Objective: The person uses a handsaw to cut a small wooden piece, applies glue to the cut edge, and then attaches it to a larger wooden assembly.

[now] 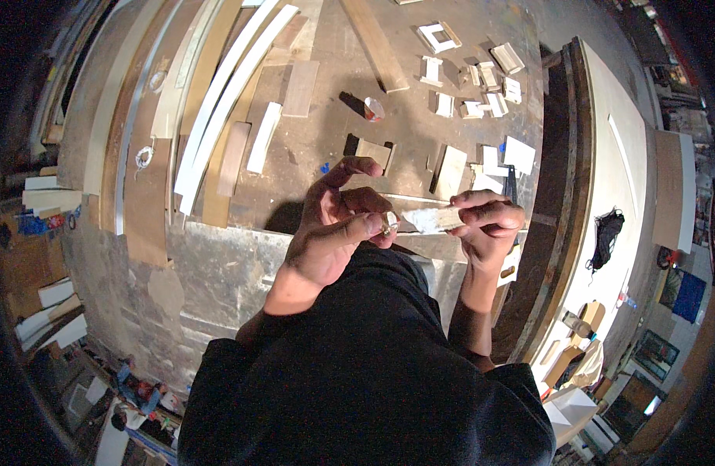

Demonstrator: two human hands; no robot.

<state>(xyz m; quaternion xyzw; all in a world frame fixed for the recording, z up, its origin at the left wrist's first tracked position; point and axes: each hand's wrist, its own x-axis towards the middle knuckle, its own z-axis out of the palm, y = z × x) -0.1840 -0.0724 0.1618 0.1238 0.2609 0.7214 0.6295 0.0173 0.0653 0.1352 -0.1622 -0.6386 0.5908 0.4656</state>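
Both my hands are raised in front of my chest over the near edge of the workbench (pixel 334 140). My left hand (pixel 334 221) pinches a small, pale, shiny piece (pixel 389 223) between thumb and fingers; its kind is too small to make out. Its index finger is raised and curved. In the fingers of my right hand (pixel 488 221) is a flat wooden strip (pixel 431 220), its left end smeared with something white. That white end points at the small piece, with a narrow gap between them. Just beyond the hands lie a small wooden block (pixel 374 153) and a wooden board (pixel 450 172).
Small wooden frames and blocks (pixel 488 76) are scattered at the far right. A small clear cup with orange-red contents (pixel 373 109) stands mid-bench. Long boards and white strips (pixel 225 101) cover the left. A second table (pixel 618 179) on the right holds a black tangled bundle (pixel 607 239).
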